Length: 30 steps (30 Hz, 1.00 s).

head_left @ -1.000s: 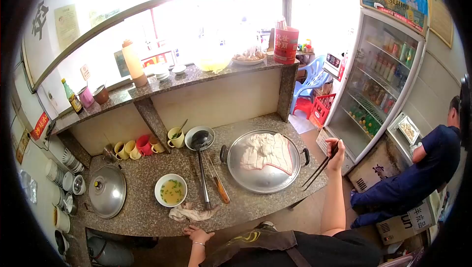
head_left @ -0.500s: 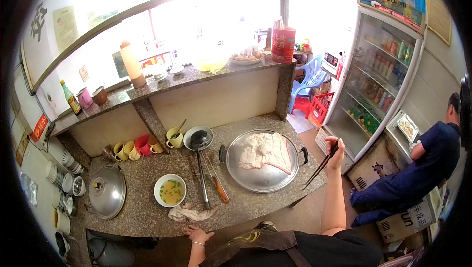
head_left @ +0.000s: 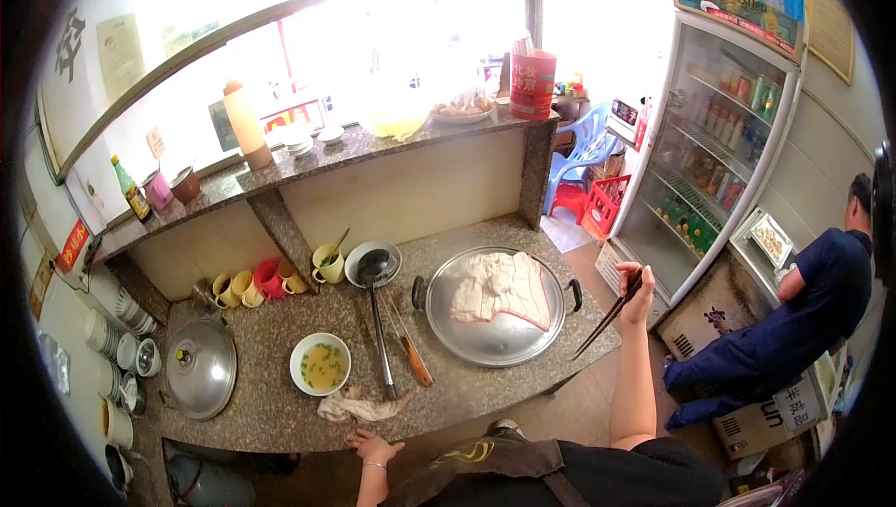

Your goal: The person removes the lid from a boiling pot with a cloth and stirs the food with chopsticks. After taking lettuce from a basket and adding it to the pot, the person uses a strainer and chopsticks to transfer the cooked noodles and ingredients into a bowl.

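Right hand (head_left: 637, 296) closed round chopsticks (head_left: 602, 325); left hand (head_left: 375, 448), empty, spread at counter (head_left: 271, 409) edge

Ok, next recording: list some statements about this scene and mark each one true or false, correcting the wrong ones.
1. The right hand holds dark chopsticks. True.
2. The left hand is gripping the ladle. False: it is at the edge of the counter, apart from the ladle.
3. A white cloth lies on the large round metal cover. True.
4. The soup bowl is empty. False: the soup bowl holds yellowish liquid with green bits.
5. Every mug below the shelf is yellow. False: one mug is red.
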Tool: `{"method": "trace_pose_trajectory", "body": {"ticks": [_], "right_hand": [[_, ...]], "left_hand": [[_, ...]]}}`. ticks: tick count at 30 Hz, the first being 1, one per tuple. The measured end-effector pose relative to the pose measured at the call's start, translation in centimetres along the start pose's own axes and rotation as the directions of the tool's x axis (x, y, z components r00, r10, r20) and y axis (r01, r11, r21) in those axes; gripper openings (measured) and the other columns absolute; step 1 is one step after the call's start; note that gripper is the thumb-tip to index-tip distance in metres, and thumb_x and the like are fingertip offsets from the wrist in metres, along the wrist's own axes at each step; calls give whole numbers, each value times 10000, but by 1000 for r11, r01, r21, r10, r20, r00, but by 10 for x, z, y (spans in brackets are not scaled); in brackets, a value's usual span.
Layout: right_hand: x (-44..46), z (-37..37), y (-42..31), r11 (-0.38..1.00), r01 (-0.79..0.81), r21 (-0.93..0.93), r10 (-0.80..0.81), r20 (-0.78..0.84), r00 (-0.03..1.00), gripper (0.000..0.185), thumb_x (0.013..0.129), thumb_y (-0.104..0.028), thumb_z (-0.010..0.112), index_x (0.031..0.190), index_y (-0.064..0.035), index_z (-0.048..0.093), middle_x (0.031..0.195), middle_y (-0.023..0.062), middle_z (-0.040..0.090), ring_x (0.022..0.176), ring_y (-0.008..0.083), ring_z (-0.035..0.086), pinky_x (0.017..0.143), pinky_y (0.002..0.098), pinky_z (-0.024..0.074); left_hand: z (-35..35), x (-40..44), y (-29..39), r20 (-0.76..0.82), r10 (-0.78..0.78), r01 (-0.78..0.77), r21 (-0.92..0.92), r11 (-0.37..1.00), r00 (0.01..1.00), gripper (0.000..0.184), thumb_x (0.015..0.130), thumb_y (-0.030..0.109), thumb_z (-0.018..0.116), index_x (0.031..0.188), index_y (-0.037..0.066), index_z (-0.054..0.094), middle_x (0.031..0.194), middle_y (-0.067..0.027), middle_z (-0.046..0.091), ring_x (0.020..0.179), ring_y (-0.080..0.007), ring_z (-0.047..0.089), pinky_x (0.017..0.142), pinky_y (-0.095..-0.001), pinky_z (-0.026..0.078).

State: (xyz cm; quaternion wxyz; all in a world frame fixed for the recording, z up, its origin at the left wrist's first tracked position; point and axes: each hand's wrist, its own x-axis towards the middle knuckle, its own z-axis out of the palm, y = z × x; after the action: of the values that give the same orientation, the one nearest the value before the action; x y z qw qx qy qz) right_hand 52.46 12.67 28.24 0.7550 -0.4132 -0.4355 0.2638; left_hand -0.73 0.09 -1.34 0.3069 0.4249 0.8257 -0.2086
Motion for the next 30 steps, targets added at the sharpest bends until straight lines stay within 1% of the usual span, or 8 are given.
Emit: {"method": "trace_pose_trajectory", "body": {"ticks": [2,6,9,11,14,18,23,30], "right_hand": [[0,-1,0,1000,2,18,-3,17,1000,543,887,-462,337,833,-8,630,594,-35,401,535,67,355,496,218,246],[1,0,1,1000,-4,31,4,-7,1000,544,889,-465,337,834,-10,630,595,-37,403,537,65,354,494,216,247],[1,1,2,1000,17,17,-18,20,1000,542,889,-463,342,838,-7,631,597,-37,405,536,62,354,492,214,250],[0,5,1,999,31,13,-31,2,1000,533,904,-444,329,795,-7,612,539,-18,386,484,74,332,467,219,250],[1,6,0,999,27,17,-27,-5,1000,531,904,-442,332,793,-6,613,540,-19,386,485,74,331,466,218,249],[2,7,0,999,33,26,-33,-8,999,525,904,-437,334,795,-7,614,541,-18,389,485,74,333,466,217,250],[3,7,1,999,22,33,-22,3,1000,522,904,-431,336,799,-1,611,544,-15,402,486,75,346,465,214,259],[5,4,7,999,-1,44,-1,26,1000,522,883,-443,358,838,1,630,584,-34,407,514,65,348,480,216,247]], "left_hand": [[3,3,0,-2,-19,19,-1,1000,1000,1369,542,730,659,1357,-114,-46,1381,-390,-77,1308,-508,31,975,-505,346],[2,0,0,-20,-15,15,3,1000,1000,1374,535,728,665,1358,-112,-46,1380,-391,-77,1308,-506,38,975,-498,348],[-2,-3,2,15,-28,28,-5,1000,999,1373,533,716,677,1360,-110,-43,1381,-392,-78,1310,-504,29,980,-500,339],[-6,-11,1,-2,-18,17,-59,998,1000,1377,529,719,677,1358,-115,-40,1380,-394,-66,1310,-504,31,985,-504,327],[-4,-10,0,-26,-9,7,-68,998,1000,1378,528,722,675,1357,-120,-35,1381,-397,-45,1309,-505,39,998,-513,300],[4,0,-2,-56,11,-11,6,1000,998,1374,534,718,674,1354,-125,-36,1382,-396,-40,1308,-507,38,1009,-513,285],[-12,-19,3,-3,0,0,-64,998,1000,1353,552,716,663,1353,-130,-25,1377,-404,-23,1300,-522,39,1043,-511,212],[-11,-18,5,0,-12,12,-40,999,1000,1358,553,714,663,1352,-130,-39,1368,-416,-41,1305,-516,27,1038,-503,224]]}}
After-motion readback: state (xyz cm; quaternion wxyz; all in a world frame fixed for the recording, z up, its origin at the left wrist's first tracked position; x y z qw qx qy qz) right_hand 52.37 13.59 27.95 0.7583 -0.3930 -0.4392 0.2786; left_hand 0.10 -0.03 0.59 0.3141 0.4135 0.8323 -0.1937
